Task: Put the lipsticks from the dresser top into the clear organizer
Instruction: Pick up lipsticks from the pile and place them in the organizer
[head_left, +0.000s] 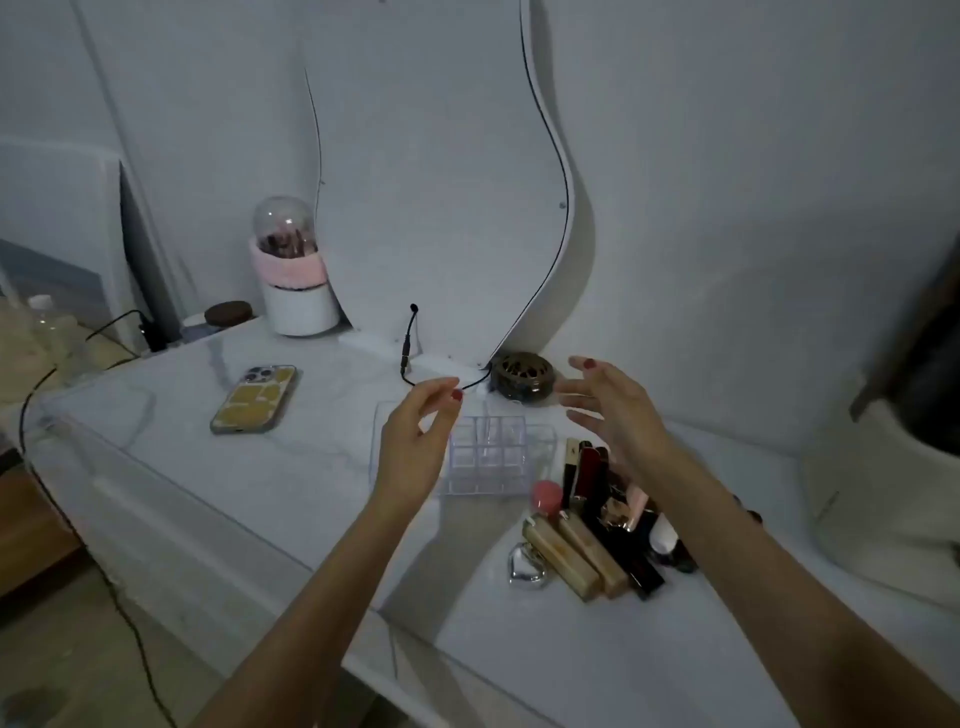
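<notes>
The lipsticks (597, 525), glossy square gold, black and red tubes, are lying heaped on the smooth white marbled dresser top (311, 467), just right of the clear gridded plastic organizer (488, 454). Both the left hand (415, 441) and right hand (613, 410) are hovering over it, fingers spread, gripping nothing.

left hand (415, 441): bare, red-painted nails | right hand (613, 410): bare, red-painted nails too | forearms: no sleeves, nothing on either wrist
</notes>
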